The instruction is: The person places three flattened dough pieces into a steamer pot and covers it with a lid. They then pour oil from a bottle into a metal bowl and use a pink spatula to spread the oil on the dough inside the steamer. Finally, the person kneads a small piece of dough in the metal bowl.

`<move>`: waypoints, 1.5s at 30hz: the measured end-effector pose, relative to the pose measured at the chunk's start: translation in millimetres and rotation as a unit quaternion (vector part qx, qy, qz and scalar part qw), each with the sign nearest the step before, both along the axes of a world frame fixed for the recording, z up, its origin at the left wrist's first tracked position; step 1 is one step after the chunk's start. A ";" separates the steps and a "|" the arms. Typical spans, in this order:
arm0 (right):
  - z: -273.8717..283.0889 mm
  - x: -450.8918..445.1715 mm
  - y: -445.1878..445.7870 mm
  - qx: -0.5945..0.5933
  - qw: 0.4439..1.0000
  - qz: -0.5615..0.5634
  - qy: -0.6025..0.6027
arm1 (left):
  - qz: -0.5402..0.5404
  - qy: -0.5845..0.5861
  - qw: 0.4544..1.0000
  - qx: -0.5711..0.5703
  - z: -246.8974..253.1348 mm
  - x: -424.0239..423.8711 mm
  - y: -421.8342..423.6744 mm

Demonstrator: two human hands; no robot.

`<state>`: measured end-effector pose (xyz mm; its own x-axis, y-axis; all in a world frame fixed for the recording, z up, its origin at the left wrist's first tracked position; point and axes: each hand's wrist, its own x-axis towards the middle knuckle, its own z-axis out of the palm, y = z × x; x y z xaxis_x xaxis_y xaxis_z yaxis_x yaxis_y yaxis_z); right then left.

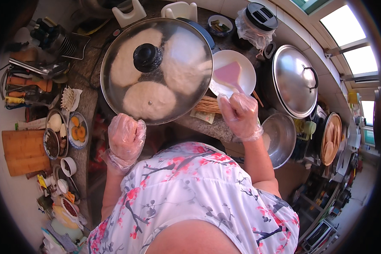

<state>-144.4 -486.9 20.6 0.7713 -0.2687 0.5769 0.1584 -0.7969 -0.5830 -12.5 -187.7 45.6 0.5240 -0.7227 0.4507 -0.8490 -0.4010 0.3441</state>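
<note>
A large round pan is covered by a glass lid [157,111] with a black knob [147,57]; under the glass lie several pale flat dough rounds [149,100]. My left hand [126,138], in a clear plastic glove, is curled beside the pan's near left rim with nothing visible in it. My right hand [240,116], gloved too, is closed at the near end of a pink spatula [229,73], whose blade rests over a white plate [250,68]; the hand appears to grip its handle, though the fingers hide the end. A bundle of thin brown sticks [208,104] lies between pan and right hand.
At the right stand a pot with a domed metal lid [293,82], a metal bowl [281,139] and a tray of flatbreads [331,138]. Small dishes, one with yellow-orange pieces [78,128], and a wooden cutting board [25,152] are at the left. A lidded jar [261,17] stands behind the plate.
</note>
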 end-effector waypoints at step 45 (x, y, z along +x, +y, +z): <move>20.2 55.2 91.6 -0.058 0.980 0.172 0.077 | 0.087 0.029 0.995 -0.049 -42.1 12.3 87.7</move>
<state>-89.2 -395.3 40.8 0.8856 0.0838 0.4569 0.3467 -0.7740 -0.5299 -0.2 -100.0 3.5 0.6642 -0.5728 0.4804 -0.7475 -0.5021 0.4348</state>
